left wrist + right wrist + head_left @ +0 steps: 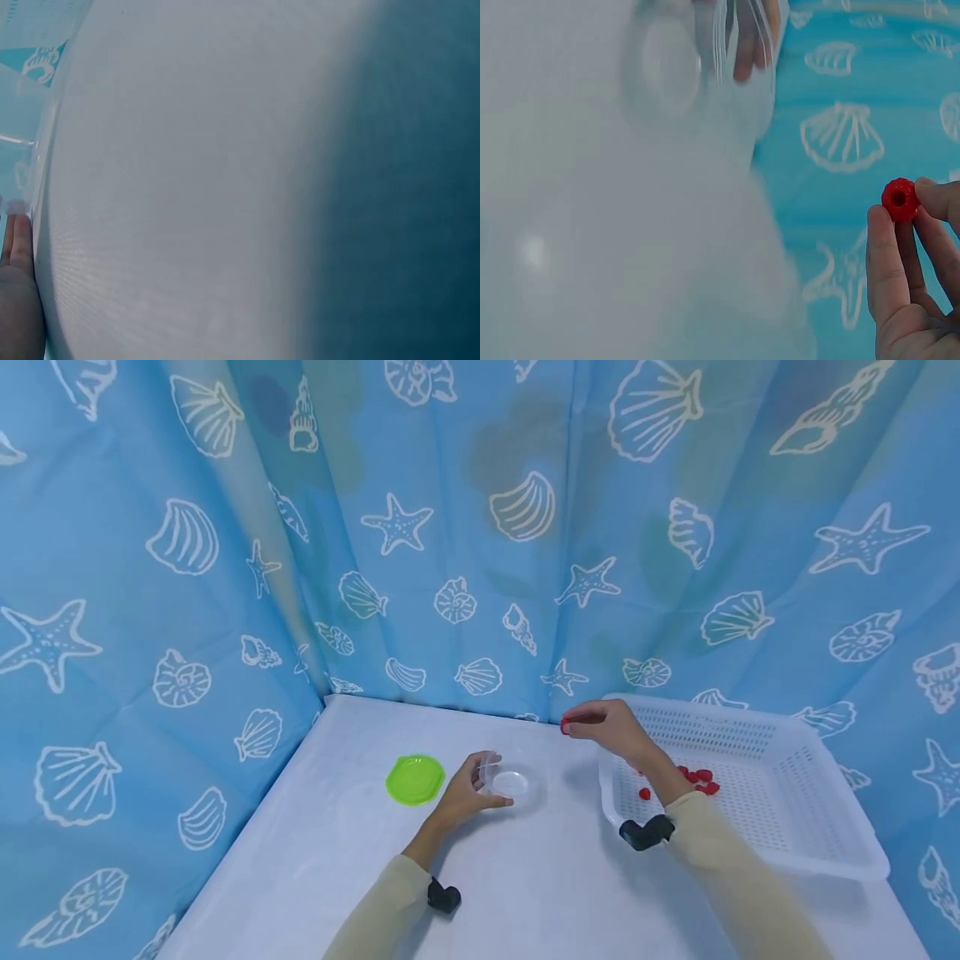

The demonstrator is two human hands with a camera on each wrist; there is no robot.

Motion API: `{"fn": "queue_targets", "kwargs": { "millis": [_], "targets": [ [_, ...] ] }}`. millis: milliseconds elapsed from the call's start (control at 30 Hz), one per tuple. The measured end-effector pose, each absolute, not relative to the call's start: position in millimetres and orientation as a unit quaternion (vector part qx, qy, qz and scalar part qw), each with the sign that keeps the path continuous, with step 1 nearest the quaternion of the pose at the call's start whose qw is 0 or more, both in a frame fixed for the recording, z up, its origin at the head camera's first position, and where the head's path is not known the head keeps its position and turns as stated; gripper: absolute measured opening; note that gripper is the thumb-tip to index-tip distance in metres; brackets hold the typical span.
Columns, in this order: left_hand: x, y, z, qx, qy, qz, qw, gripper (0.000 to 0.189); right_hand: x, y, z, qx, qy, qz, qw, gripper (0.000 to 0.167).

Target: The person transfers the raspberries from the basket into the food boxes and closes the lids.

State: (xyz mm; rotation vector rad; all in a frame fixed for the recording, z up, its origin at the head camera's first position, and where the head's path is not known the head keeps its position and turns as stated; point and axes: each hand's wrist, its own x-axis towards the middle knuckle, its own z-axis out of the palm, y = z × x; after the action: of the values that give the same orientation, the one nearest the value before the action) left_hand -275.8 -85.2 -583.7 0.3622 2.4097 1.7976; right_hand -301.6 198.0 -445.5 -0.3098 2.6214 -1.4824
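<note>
Red berry, one, hollow-ended, no evident long axis: pinched between thumb and fingers of the right hand (611, 727); berry (566, 727) apart from the clear bowl, to its right and farther from the person. Clear bowl (512, 785), one: upright on the desk (525, 893), gripped at its left side by the left hand (463, 795). Green disc (415, 780): left of that hand. White basket (817, 777), perforated, more berries (703, 775) inside: right.

White worktop (540, 881) here, and a clear bowl (513, 785) sits on it; left of that bowl lies a green lid (416, 779), right of it a perforated white basket (798, 785)!
</note>
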Motion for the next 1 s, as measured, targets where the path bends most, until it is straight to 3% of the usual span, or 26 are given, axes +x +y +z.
{"fn": "queue_targets", "kwargs": {
  "millis": [400, 700, 1000],
  "targets": [
    [-273.4, -86.0, -585.5, 0.111, 0.788, 0.603, 0.061, 0.083, -291.4, 121.2, -468.5, -0.102, 0.859, -0.497, 0.072, 0.025],
    [-274.9, -85.0, -585.4, 0.105, 0.781, 0.612, 0.075, 0.085, -288.3, 96.7, -495.2, -0.097, 0.860, -0.493, 0.086, 0.013],
    [-274.5, -86.8, -585.5, 0.131, 0.768, 0.623, 0.067, 0.081, -284.9, 82.5, -511.3, -0.118, 0.898, -0.420, 0.064, 0.003]
  ]
}}
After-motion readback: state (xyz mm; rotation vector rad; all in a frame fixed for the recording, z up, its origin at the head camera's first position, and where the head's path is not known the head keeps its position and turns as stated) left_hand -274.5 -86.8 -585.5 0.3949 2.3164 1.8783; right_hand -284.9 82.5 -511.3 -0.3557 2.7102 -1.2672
